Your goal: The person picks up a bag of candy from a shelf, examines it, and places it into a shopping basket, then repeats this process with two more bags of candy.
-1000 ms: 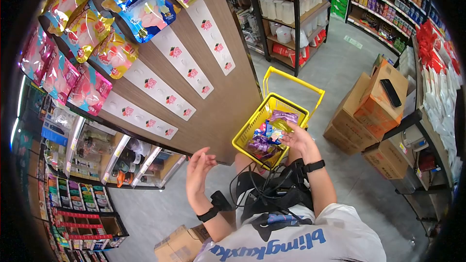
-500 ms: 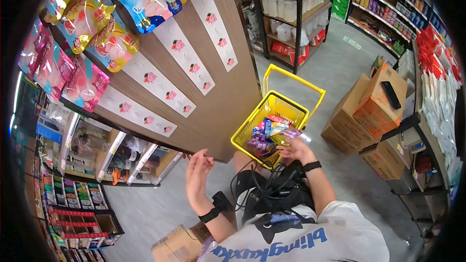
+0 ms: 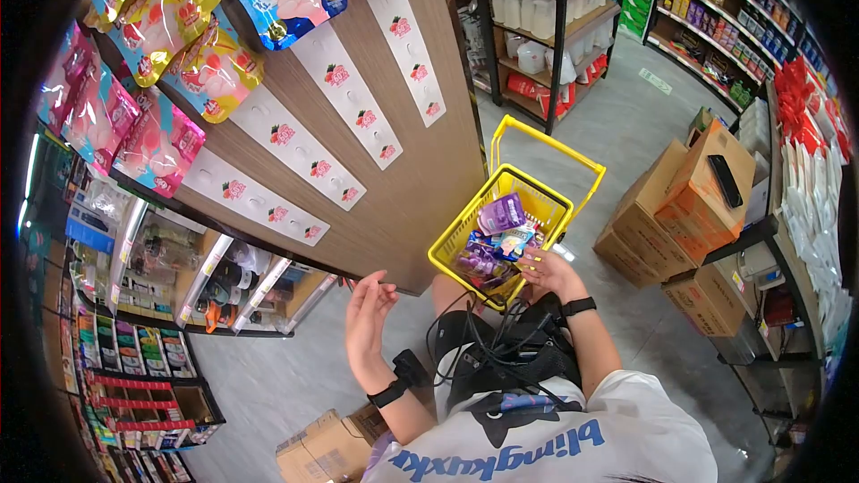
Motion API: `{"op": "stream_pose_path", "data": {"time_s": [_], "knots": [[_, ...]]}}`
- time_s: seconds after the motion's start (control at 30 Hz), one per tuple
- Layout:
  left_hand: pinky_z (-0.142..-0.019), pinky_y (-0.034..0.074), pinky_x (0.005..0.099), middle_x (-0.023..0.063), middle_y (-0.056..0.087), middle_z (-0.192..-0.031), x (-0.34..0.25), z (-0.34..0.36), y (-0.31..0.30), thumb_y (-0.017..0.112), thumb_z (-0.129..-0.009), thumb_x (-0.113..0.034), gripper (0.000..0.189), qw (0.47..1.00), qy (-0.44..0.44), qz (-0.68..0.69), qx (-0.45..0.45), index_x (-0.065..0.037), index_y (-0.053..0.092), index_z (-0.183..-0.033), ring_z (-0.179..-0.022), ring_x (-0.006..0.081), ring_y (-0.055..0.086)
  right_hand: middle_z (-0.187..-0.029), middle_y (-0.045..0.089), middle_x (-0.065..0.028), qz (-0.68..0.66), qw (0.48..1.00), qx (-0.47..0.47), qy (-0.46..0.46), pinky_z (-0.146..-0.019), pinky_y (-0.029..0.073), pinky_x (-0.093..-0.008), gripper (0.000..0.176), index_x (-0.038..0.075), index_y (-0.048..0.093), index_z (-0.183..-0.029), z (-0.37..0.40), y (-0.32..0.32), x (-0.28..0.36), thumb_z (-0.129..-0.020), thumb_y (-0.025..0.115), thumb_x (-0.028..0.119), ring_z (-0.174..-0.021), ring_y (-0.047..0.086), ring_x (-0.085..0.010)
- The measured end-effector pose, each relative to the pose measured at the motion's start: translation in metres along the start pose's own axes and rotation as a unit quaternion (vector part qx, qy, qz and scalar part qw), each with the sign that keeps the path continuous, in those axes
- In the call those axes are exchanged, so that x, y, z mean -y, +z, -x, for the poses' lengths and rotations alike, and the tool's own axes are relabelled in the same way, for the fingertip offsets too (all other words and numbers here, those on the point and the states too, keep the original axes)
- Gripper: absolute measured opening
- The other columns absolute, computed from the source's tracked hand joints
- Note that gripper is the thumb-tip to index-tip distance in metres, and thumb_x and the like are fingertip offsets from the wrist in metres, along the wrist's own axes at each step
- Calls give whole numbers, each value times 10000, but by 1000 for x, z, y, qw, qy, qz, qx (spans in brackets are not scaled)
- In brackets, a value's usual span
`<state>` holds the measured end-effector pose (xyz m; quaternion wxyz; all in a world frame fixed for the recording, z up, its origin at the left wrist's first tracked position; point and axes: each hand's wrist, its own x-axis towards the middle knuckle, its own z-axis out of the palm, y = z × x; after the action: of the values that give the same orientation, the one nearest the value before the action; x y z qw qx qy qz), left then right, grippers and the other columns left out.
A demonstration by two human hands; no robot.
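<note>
A yellow shopping basket (image 3: pixel 445 231) with a raised yellow handle stands on the floor before me. Inside lie several colourful snack bags, with a purple packet (image 3: pixel 501 213) on top and a blue-and-white bag (image 3: pixel 512 241) below it. My right hand (image 3: pixel 551 272) hovers at the basket's near right side, fingers apart, and I see nothing held in it. Raised near the lower edge of the brown display panel, my left hand (image 3: pixel 369 302) is open and empty, its fingers loosely stretched. Black cables (image 3: pixel 483 340) hang across my lap.
Hanging candy bags (image 3: pixel 161 143) and white strips with hooks (image 3: pixel 344 98) cover the brown display panel (image 3: pixel 420 188). Cardboard boxes (image 3: pixel 698 206) are stacked at the right, with a black phone-like object (image 3: pixel 723 181) on top. Shelving (image 3: pixel 546 27) stands at the back.
The packet in my right hand has been let go; a purple packet now lies on top of the basket's pile. My left hand has barely moved.
</note>
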<state>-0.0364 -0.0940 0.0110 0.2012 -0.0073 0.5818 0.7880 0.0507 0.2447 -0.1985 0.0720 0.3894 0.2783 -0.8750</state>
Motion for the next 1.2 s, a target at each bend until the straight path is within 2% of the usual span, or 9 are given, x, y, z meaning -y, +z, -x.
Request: {"op": "stream_pose_path", "data": {"time_s": [0.17, 0.37, 0.4, 0.47, 0.7, 0.9, 1.0, 1.1, 1.2], "knots": [[-812, 458, 279, 62, 585, -879, 0, 1, 1, 503, -934, -204, 292, 1000, 4, 0, 2, 2, 521, -1139, -820, 130, 548, -1052, 582, -185, -51, 997, -35, -39, -764, 499, -402, 235, 12, 524, -1082, -8, -7, -2, -893, 476, 143, -895, 561, -307], [-805, 464, 280, 65, 590, -876, -4, 4, 6, 506, -932, -207, 295, 1000, 6, -5, 6, 7, 524, -1133, -813, 136, 556, -1062, 552, -166, -67, 996, -32, -47, -791, 493, -391, 245, 20, 515, -1081, -7, -10, -1, -890, 478, 169, -922, 545, -288], [-804, 465, 280, 66, 591, -877, -5, 4, 7, 506, -932, -207, 293, 1000, 6, -8, 7, 8, 526, -1131, -812, 138, 558, -1042, 600, -153, -64, 996, -47, -47, -816, 499, -370, 197, 38, 549, -1020, -6, -10, 0, -861, 535, 153, -949, 579, -271], [-799, 466, 277, 62, 594, -885, -8, 2, 9, 503, -934, -209, 287, 1000, 11, -16, 15, -1, 533, -1128, -809, 135, 561, -1035, 603, -152, -71, 996, -39, -43, -812, 502, -367, 195, 37, 549, -1021, -11, -16, -1, -861, 528, 146, -947, 581, -271], [-827, 464, 298, 57, 573, -975, -67, -20, 58, 538, -916, -204, 305, 986, 149, -37, 68, -34, 512, -1168, -872, 133, 554, -1013, 606, -150, -83, 995, -31, -39, -799, 503, -386, 189, 25, 555, -1014, -9, -14, 0, -865, 504, 132, -928, 574, -281], [-933, 428, 373, 111, 499, -1149, -140, -46, 87, 583, -879, -177, 451, 960, 278, 43, 1, 6, 397, -1247, -1030, 214, 526, -919, 590, -124, -102, 994, -18, -45, -745, 510, -368, 159, 22, 564, -970, -4, -15, 7, -841, 546, 113, -825, 568, -259], [-955, 409, 370, 111, 463, -1173, -172, -66, 93, 592, -875, -193, 467, 936, 337, 105, 9, 14, 394, -1242, -1101, 203, 467, -907, 595, -121, -105, 993, -36, -42, -733, 509, -368, 151, 28, 566, -961, -2, -14, 7, -841, 544, 116, -767, 562, -250], [-1002, 388, 395, 122, 449, -1164, -198, -85, 92, 594, -872, -193, 469, 924, 266, 274, 26, 32, 381, -1224, -1112, 232, 456, -911, 598, -129, -120, 991, -27, -44, -733, 508, -380, 162, 25, 562, -976, -6, -18, 5, -846, 529, 116, -773, 561, -247], [-1026, 379, 414, 130, 432, -1166, -211, -97, 95, 587, -878, -185, 426, 895, 256, 360, 52, 39, 402, -1189, -1126, 252, 448, -921, 595, -131, -126, 990, -34, -45, -739, 506, -382, 188, 23, 553, -1010, -8, -17, 6, -849, 524, 116, -767, 556, -245]]}}
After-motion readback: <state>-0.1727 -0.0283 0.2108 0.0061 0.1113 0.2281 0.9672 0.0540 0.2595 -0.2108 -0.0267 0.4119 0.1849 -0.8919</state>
